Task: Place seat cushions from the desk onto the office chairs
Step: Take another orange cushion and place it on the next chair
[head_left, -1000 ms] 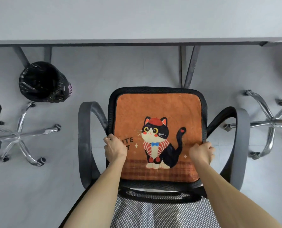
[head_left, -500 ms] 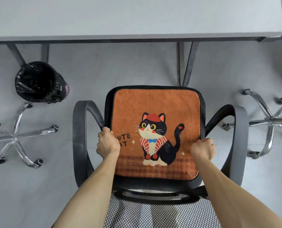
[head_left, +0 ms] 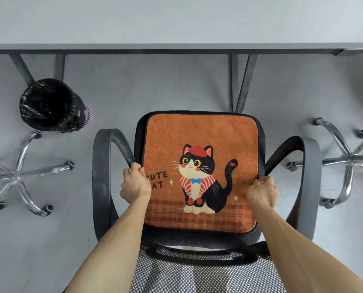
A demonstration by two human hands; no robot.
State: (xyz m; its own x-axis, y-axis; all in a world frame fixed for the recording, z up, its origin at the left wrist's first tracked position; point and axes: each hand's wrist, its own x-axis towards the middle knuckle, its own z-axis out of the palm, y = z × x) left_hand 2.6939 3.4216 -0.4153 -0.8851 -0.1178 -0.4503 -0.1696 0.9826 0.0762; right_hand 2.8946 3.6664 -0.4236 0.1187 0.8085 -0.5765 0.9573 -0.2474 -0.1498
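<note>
A round waste bin lined with a crinkled, glossy black plastic bag point(head_left: 49, 104) stands upright on the pale grey tiled floor point(head_left: 155, 85), at the left of the view. A small strip of the bin's purple slatted wall shows below the bag's edge on its right side. Faint grout lines cross the dull, lightly scuffed floor.

A pale grey desk point(head_left: 176, 20) spans the top of the view, its dark metal legs point(head_left: 245, 81) slanting down to a light grey floor point(head_left: 155, 85) with faint tile seams. Near the left-side legs stands a bin point(head_left: 49, 104) lined with a black bag. A left chrome base point(head_left: 17, 176) and a right chrome base point(head_left: 349, 159), both star-shaped on castors, flank the scene in soft, even light
</note>
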